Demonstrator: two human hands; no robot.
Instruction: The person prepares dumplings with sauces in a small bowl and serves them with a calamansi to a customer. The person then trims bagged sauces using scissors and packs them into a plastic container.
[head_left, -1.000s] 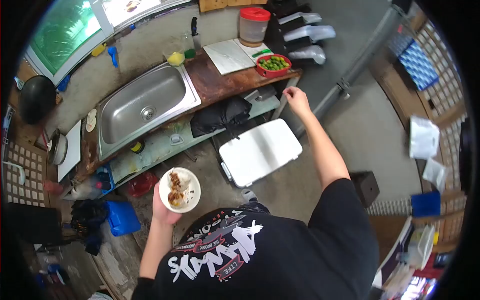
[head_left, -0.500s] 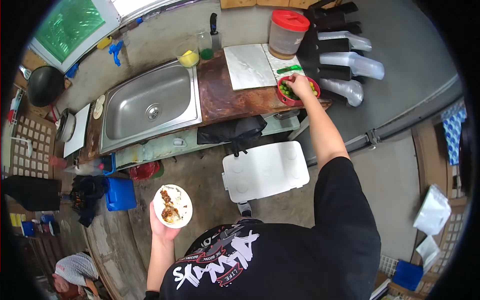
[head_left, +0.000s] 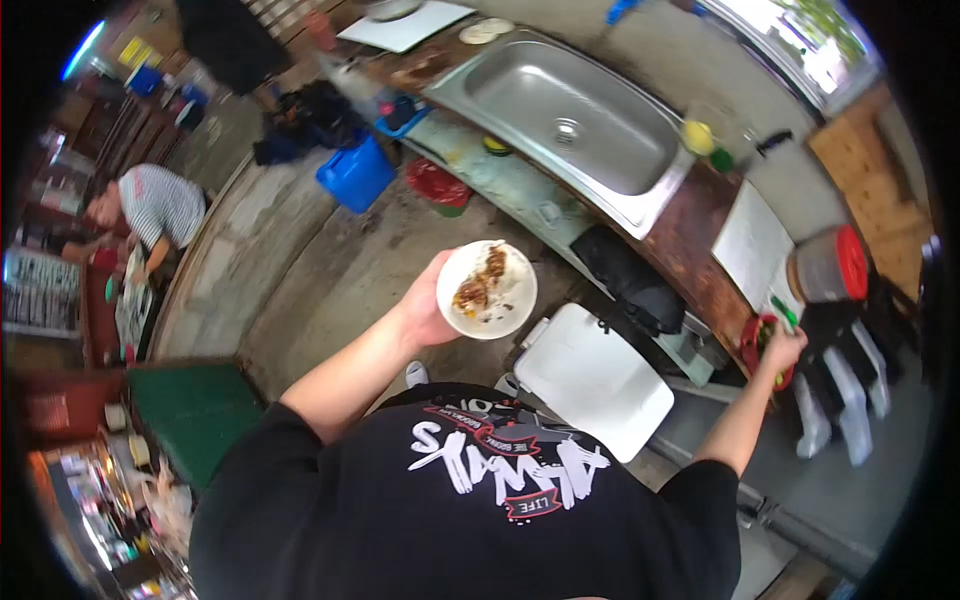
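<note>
My left hand (head_left: 425, 302) is wrapped round the side of a white bowl (head_left: 452, 318) held in front of my chest. In the bowl lie white rice (head_left: 512, 275) and a dark brown, crumbly topping (head_left: 482, 283). At the far right my right hand (head_left: 785, 350) reaches over a red basket (head_left: 750, 345) with its fingers bent downward; the fingertips are hard to see. Small green round fruits, partly covered by the hand, show inside the basket. A green-handled tool (head_left: 783, 309) lies just beyond my right hand, on the tile.
A steel sink (head_left: 565, 90) is set in the brown counter (head_left: 690, 235). Beside the basket stand a red-lidded container (head_left: 830, 265) and a white tile board (head_left: 750, 240). A white cooler (head_left: 595, 380) sits on the floor. Another person (head_left: 160, 210) bends over at the left.
My view has turned to the left, so the counter now slants down to the right. The bowl stays in my left hand, and my right hand remains at the red basket.
</note>
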